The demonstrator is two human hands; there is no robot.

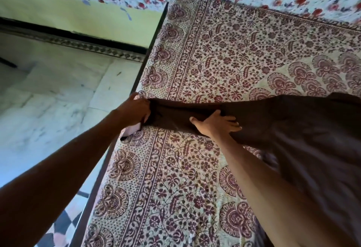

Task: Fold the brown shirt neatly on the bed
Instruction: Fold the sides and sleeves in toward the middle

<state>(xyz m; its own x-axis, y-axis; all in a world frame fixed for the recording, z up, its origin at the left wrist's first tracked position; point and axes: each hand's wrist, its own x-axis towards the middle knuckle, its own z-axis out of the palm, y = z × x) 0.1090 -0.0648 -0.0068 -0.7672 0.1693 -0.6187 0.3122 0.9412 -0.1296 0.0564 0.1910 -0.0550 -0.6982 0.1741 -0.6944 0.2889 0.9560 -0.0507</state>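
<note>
We're gripping the sleeve [172, 113] end with left hand [136, 110], right hand [216, 124] pressing it flat, fingers spread. Rest of brown shirt [293, 129] lying frame-right.

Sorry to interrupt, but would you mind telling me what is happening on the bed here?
A person is handling the brown shirt on the patterned bedspread. The left hand grips the end of one sleeve near the bed's edge, while the right hand presses flat on the same sleeve further in. The sleeve lies stretched out; it is not yet folded.
</note>
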